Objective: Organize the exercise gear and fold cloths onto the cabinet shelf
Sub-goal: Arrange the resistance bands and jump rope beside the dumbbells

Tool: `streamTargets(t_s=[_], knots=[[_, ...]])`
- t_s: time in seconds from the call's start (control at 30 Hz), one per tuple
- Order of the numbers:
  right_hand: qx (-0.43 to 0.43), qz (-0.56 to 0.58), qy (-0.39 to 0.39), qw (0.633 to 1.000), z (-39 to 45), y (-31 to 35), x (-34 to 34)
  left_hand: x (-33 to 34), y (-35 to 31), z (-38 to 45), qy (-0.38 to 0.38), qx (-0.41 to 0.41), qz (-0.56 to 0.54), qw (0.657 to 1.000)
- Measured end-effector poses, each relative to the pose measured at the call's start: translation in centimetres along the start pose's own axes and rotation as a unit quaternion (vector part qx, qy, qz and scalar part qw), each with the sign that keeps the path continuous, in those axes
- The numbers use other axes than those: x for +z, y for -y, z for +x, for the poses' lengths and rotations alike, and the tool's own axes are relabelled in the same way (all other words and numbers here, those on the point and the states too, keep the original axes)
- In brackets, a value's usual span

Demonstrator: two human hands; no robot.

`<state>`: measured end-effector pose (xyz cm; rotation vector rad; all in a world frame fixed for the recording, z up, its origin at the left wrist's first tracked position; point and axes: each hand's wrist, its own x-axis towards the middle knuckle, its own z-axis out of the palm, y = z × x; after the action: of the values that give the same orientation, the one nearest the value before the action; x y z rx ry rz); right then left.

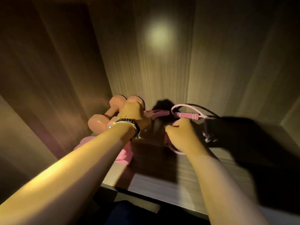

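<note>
Dumbbells, two pink ones, lie at the back left corner of the cabinet shelf, their long axes running diagonally from front left to back right. Your left hand is curled over the nearer one; whether it truly grips it, you cannot tell from here. Just right of it lies the pink jump rope, its handle lying left to right near the back wall, cord looping round. Your right hand is closed in front of that handle, apparently pinching a loop of cord. Pink cloth sits under your left forearm, at the shelf's front left. A dark object rests at the right, too shadowed to name.
</note>
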<state>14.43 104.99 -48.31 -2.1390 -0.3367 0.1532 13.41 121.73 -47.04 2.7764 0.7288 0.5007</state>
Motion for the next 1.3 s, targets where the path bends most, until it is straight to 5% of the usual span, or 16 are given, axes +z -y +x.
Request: streamTargets(t_s=[0.27, 0.4, 0.57, 0.73, 0.83, 0.97, 1.07, 1.3], knots=[[0.031, -0.015, 0.055, 0.998, 0.1, -0.6, 0.7, 3.3, -0.7, 1.7, 0.147, -0.052, 0.087, 0.984], [0.036, -0.124, 0.062, 0.99, -0.5, -1.0, -0.5, 3.3, -1.0, 2.2, 0.128, -0.011, 0.146, 0.981], [0.013, -0.129, 0.069, 0.989, -0.4, -1.0, -0.6, 3.8, -0.4, 2.3, 0.159, 0.009, 0.152, 0.975], [-0.017, -0.125, 0.138, 0.982, -0.6, -0.8, 2.5, 1.4, 0.3, 1.0, 0.183, -0.046, 0.013, 0.982], [-0.019, -0.131, 0.164, 0.977, -0.6, -0.6, 4.1, -0.3, 2.1, -2.4, 0.113, -0.008, -0.042, 0.993], [0.077, 0.013, 0.172, 0.982, 0.1, 0.1, 6.0, -1.4, 4.4, -9.1, -0.027, -0.04, -0.156, 0.987], [0.238, 0.252, 0.237, 0.908, -0.2, 0.9, 6.7, -0.1, 5.4, -11.2, -0.016, -0.034, -0.183, 0.982], [0.271, 0.383, 0.179, 0.865, 0.3, 0.6, 8.1, 1.3, 6.8, -12.1, -0.011, -0.001, -0.186, 0.982]])
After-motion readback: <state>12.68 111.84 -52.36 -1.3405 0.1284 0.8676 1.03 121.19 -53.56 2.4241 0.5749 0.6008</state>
